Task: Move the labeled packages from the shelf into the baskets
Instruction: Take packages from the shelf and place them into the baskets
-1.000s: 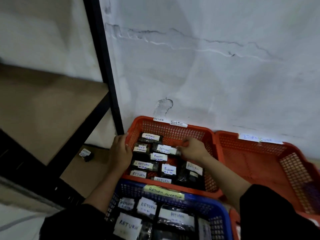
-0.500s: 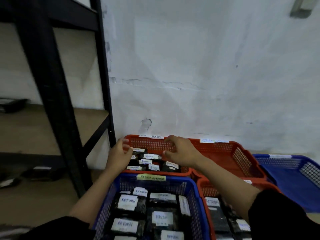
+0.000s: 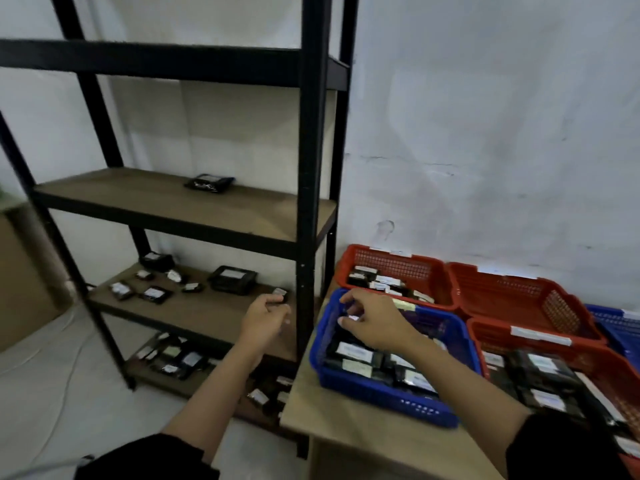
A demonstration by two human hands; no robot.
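Head cam view is pretty dim and a bit smeared, but the room reads fine: a rough white wall [image 3: 485, 116] with a crack line and some scuffs, a pale floor [image 3: 52, 375], and a black metal shelf [image 3: 308, 168] with brown boards standing on the left. One dark package [image 3: 209, 182] sits alone on the upper board. The middle board has a scatter of small labeled packages [image 3: 154, 294] plus a bigger black box [image 3: 232, 279]. More packages [image 3: 173, 358] lie on the bottom board.

Just right of the shelf is a light wood table [image 3: 346, 420] pushed against the wall, crowded with baskets. The blue basket [image 3: 377, 393] at the near left is full of white-labeled packs, the red basket [image 3: 394, 268] behind it holds some too, another red basket [image 3: 519, 292] looks bare inside, and a fourth red one [image 3: 568, 362] on the right is packed.

The person's left hand [image 3: 265, 318] hangs in front of the middle board with fingers loosely curled, grasping nothing, right next to a small package [image 3: 280, 293] at the board's edge. Their right hand [image 3: 372, 320] hovers over the blue basket, fingers bent; there's a blurry white bit at the fingertips, but whether it's pinched there or lying in the basket can't be told. Both sleeves are black.
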